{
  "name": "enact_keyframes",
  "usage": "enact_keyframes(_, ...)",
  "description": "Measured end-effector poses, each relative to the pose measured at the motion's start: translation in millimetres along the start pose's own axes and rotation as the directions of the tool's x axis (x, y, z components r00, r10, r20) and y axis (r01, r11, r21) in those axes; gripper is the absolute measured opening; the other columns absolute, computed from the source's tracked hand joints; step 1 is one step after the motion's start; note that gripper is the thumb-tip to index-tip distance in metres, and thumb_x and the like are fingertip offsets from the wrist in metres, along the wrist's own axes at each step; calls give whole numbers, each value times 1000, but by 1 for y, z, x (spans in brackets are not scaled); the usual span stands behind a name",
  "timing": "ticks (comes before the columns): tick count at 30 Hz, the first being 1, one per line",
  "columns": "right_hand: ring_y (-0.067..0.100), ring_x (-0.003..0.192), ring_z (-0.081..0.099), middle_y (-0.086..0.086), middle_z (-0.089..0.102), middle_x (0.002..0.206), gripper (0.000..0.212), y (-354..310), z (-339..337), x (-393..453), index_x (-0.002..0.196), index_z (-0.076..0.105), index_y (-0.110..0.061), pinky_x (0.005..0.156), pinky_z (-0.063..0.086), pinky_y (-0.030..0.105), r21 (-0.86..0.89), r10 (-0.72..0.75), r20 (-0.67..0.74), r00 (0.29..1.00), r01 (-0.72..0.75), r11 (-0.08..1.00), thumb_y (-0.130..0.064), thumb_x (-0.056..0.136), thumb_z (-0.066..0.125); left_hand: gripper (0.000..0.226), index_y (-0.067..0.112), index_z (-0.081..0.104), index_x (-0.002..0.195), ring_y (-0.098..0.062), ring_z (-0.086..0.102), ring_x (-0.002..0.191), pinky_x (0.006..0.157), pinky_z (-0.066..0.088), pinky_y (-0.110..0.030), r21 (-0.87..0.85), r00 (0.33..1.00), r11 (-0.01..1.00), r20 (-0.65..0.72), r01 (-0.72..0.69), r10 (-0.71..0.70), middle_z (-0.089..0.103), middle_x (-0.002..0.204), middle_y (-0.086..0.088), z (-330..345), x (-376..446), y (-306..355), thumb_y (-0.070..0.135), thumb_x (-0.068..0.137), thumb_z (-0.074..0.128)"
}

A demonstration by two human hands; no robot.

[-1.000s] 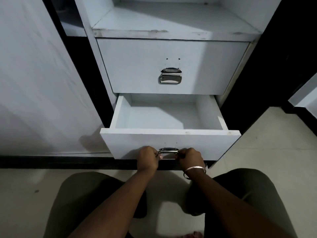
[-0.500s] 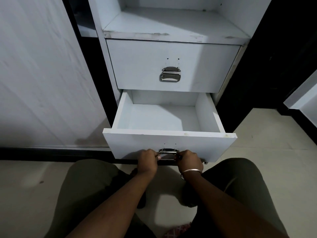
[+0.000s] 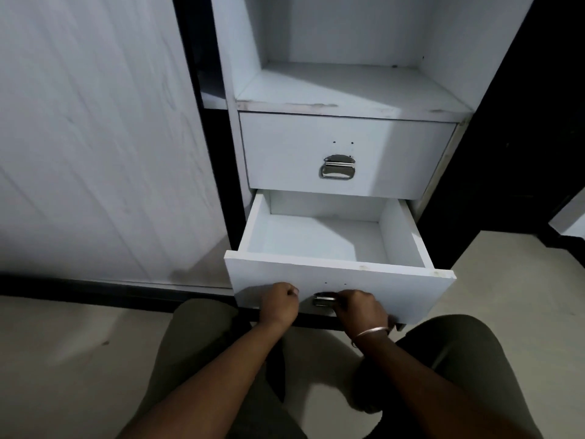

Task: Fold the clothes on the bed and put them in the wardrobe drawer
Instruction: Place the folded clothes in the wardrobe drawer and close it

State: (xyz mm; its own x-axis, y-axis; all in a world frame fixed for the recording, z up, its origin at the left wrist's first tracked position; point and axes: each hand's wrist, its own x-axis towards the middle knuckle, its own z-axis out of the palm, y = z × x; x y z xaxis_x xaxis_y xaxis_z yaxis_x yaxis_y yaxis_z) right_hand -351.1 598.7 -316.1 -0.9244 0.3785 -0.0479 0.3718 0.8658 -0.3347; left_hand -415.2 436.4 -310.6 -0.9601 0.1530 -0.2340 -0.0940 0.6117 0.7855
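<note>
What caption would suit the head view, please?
Right hand grips the open lower drawer's handle; left hand is fisted beside it.

One view only, head-worn, wide-angle. Looks forward and steeply down from above the person's lap, facing the white wardrobe [image 3: 348, 90] square-on, tilted slightly. Close range: the open lower drawer [image 3: 335, 274] sits centre frame; left hand [image 3: 280, 304] and right hand [image 3: 364, 308] low-centre, both forearms running in from the bottom edge. Knees and pale floor [image 3: 63, 359] fill the lower corners. Edges bow outward from lens distortion. Upper shelf cut off by the top of the frame.
</note>
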Motion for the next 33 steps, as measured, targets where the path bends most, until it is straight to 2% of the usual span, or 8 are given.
enact_keyframes(3, 30, 91, 68, 4, 73, 96, 21, -31, -14, -4, 100, 73, -24, 74, 55, 34, 57, -106, -30, 994, 108, 993, -32, 88, 57, 21, 9, 75, 101, -19, 64, 105, 84, 42, -18, 1, 995, 999, -87, -48, 48, 72, 108, -3, -34, -8, 12, 8, 93, 55)
enact_keyframes(8, 27, 87, 69, 3, 75, 87, 18, -106, -41, -8, 87, 75, -21, 72, 54, 31, 208, -249, -82, 965, 261, 943, -34, 86, 62, 22, 14, 77, 101, -17, 64, 108, 86, 40, -17, -5, 968, 998, -243, -61, 58, 74, 109, -1, -108, -31, 15, 12, 89, 59)
enact_keyframes(13, 19, 85, 69, -2, 75, 86, 14, -217, -56, -40, 92, 76, -23, 75, 51, 26, 307, -514, -61, 855, 506, 806, -30, 87, 66, 21, 16, 76, 104, -17, 65, 107, 90, 41, -17, 16, 928, 999, -369, -44, 47, 74, 110, -1, -204, -84, -6, 14, 91, 59)
enact_keyframes(18, 14, 70, 68, -1, 73, 77, 20, -342, -37, -128, 80, 75, -21, 66, 50, 25, 478, -740, 164, 652, 604, 638, -38, 84, 65, 22, 18, 76, 103, -10, 65, 101, 94, 44, -19, -3, 810, 998, -583, 69, -58, 74, 108, 3, -309, -176, -63, 17, 90, 59)
enact_keyframes(23, 20, 66, 71, 1, 73, 78, 10, -435, -6, -244, 81, 75, -14, 43, 40, 14, 668, -823, 408, 395, 486, 564, -13, 86, 67, 15, 19, 76, 93, -13, 65, 92, 82, 51, -25, -85, 651, 960, -719, 267, -245, 74, 94, 4, -392, -291, -130, 19, 87, 62)
enact_keyframes(27, 20, 66, 67, 6, 69, 78, 11, -483, 20, -360, 90, 74, -7, 43, 39, 17, 748, -838, 527, 144, 389, 537, -15, 85, 70, 15, 17, 74, 84, -17, 66, 85, 75, 52, -28, -62, 529, 868, -771, 493, -355, 73, 86, 1, -445, -400, -187, 26, 84, 63)
enact_keyframes(29, 21, 67, 64, 7, 67, 77, 10, -491, 36, -406, 84, 73, -8, 44, 40, 17, 761, -822, 566, 65, 342, 551, -18, 83, 72, 20, 15, 74, 85, -20, 67, 84, 78, 55, -33, -45, 484, 808, -780, 587, -395, 73, 84, -2, -458, -440, -212, 30, 84, 62)
enact_keyframes(33, 18, 73, 65, 2, 69, 75, 29, -499, 71, -476, 70, 71, -17, 69, 52, 29, 749, -766, 641, -37, 248, 615, -42, 69, 85, 21, 19, 71, 88, -23, 63, 94, 87, 51, -41, -37, 339, 666, -839, 745, -425, 67, 89, 2, -471, -504, -259, 33, 87, 56)
